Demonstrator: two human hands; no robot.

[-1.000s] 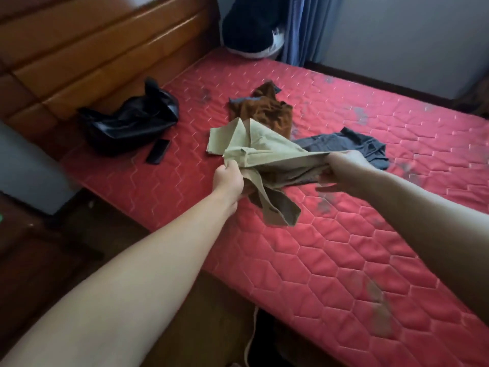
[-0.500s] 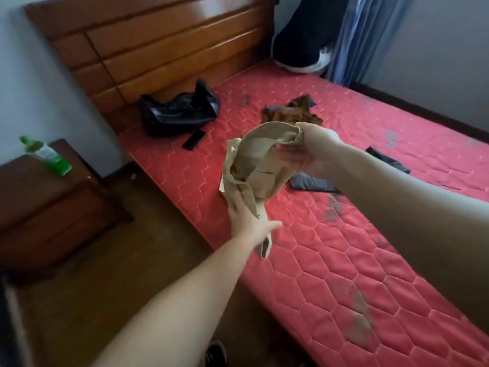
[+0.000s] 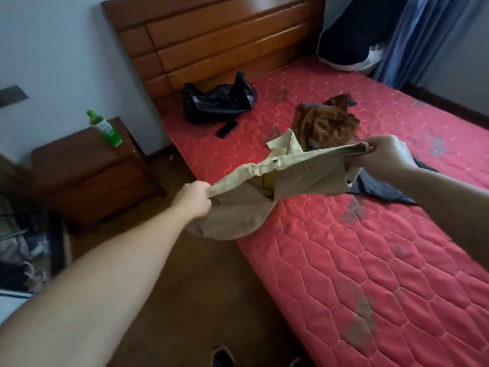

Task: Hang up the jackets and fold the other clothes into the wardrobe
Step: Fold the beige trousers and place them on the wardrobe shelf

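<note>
- At the centre of the head view, a beige garment [image 3: 299, 178] is held stretched in the air between two hands, above the near left edge of a bed with a red quilted mattress [image 3: 370, 260].
- The left hand [image 3: 191, 198], left of centre, is clenched round one bunched end of the beige garment; loose cloth sags below that fist, over the bed's edge and the wooden floor [image 3: 185, 287].
- The right hand [image 3: 383, 154], right of centre and higher in the frame, pinches the other end of the garment between thumb and curled fingers.
- A flap of the beige cloth sticks up near the middle of the frame.
- Just behind the garment, a crumpled brown garment [image 3: 328, 123] lies on the mattress.
- A dark grey garment [image 3: 381, 189] lies flat on the mattress under the right wrist and forearm.
- Toward the upper middle, a black bag [image 3: 217, 100] rests against the wooden headboard [image 3: 211, 41], with a dark phone [image 3: 227, 129] just in front of it.
- At the left, a green bottle [image 3: 104, 128] stands on a wooden nightstand [image 3: 87, 170] beside the bed.
- In the upper right corner, dark clothing [image 3: 344, 35] hangs beside a blue curtain [image 3: 423, 35].
</note>
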